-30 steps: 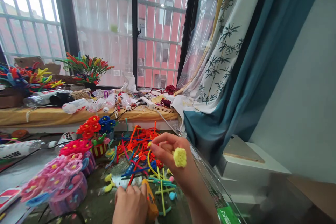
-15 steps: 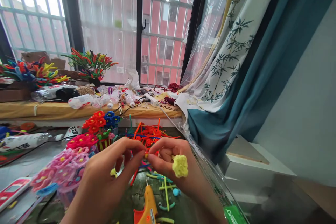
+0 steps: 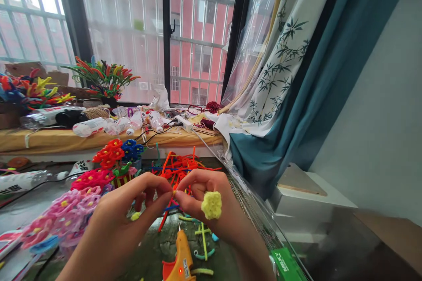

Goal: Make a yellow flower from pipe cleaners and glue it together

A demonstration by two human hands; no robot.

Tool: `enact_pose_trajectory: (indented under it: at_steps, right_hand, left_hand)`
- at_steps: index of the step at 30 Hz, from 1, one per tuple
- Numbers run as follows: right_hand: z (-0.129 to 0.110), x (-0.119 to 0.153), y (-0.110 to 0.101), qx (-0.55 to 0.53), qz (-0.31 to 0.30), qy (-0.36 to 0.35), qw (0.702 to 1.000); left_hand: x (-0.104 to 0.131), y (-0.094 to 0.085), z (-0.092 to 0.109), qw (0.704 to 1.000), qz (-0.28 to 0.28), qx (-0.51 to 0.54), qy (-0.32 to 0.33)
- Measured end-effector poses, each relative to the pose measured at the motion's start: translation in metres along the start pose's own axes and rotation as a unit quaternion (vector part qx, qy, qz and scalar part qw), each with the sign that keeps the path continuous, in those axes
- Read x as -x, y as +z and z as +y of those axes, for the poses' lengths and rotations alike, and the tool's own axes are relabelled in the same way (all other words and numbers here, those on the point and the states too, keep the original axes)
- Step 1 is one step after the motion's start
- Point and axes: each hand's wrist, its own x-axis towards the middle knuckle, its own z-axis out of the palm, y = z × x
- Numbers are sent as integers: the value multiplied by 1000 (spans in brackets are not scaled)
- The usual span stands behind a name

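Observation:
My left hand (image 3: pixel 128 215) and my right hand (image 3: pixel 211 204) meet at their fingertips over the table, both pinching a tiny yellow piece (image 3: pixel 174 192), too small to make out fully. A fuzzy yellow pipe-cleaner flower (image 3: pixel 211 205) sticks out from the curled fingers of my right hand. Below my left palm a yellow fuzzy bit (image 3: pixel 135 216) shows; whether the hand holds it I cannot tell. An orange hot glue gun (image 3: pixel 181 254) with a red trigger lies just below my hands, its nozzle pointing away. Red pipe cleaners (image 3: pixel 178 164) are heaped behind my fingers.
Pink pipe-cleaner flowers (image 3: pixel 66 215) and red flowers (image 3: pixel 108 153) stand at left. Yellow-green pipe-cleaner pieces (image 3: pixel 203 241) lie right of the glue gun. A green box (image 3: pixel 285 264) is at lower right. Plastic bottles (image 3: pixel 90 126) and a power strip (image 3: pixel 183 123) lie along the sill.
The view has shifted slightly to the right, so everything appears further left. Both hands keep their fingertip pinch, with the yellow flower still at my right hand.

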Motion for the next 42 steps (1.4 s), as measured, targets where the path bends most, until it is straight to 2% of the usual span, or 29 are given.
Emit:
enact_pose_trajectory:
  at_steps: [4, 8, 10, 12, 14, 15, 19, 23, 34, 42]
  right_hand:
    - [3, 0, 2, 2, 9, -8, 1000]
    - [6, -1, 2, 25, 15, 1, 1000]
    - [6, -2, 3, 57, 32, 7, 998]
    - [6, -3, 5, 110, 64, 0, 992]
    - [4, -4, 8, 164, 98, -19, 981]
    - [4, -4, 10, 187, 112, -27, 976]
    - [2, -3, 16, 242, 142, -28, 959]
    - [4, -3, 21, 307, 160, -40, 937]
    - [9, -4, 23, 412, 190, -74, 888]
    - [10, -4, 23, 417, 186, -65, 887]
  left_hand:
    - [1, 4, -6, 1000, -12, 4, -10]
    - [-1, 0, -7, 999, -32, -2, -7]
    - [2, -3, -6, 999, -9, -41, 3]
    - [8, -3, -3, 994, 44, -98, 16]
    - [14, -2, 3, 986, 71, -143, 39]
    - [17, -1, 6, 983, 76, -151, 71]
    - [23, 3, 18, 974, 43, -155, 160]
    - [24, 6, 20, 958, 63, -191, 205]
    - [22, 6, 18, 942, 59, -233, 232]
    - [23, 8, 19, 930, 64, -266, 244]
